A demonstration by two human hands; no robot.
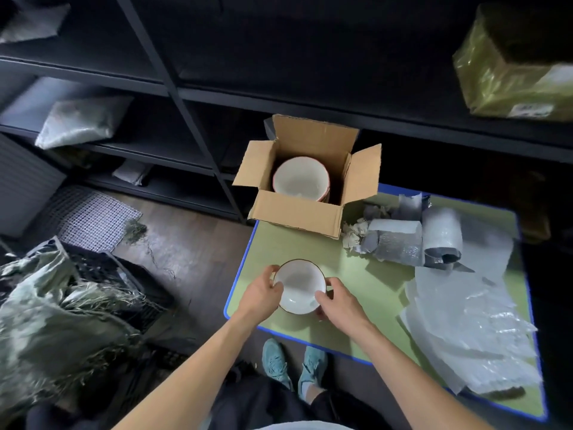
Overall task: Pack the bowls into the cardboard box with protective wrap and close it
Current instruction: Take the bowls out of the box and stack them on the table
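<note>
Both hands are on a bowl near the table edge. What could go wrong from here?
1. The held bowl, gripped by the left hand and right hand, is unwrapped; set bare onto the boxed bowl, they could chip each other.
2. The cardboard box sits at the table corner, seemingly overhanging; it might tip.
3. The bubble wrap lies unused, so padding may get skipped.

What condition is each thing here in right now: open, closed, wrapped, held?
Cardboard box: open, flaps folded out.
Red-rimmed bowl: inside the box, unwrapped.
Dark-rimmed bowl: unwrapped, held over the green table.
Left hand: grips that bowl's left rim.
Right hand: grips its right rim.
Bubble wrap roll: partly unrolled, lying on the table.
</note>
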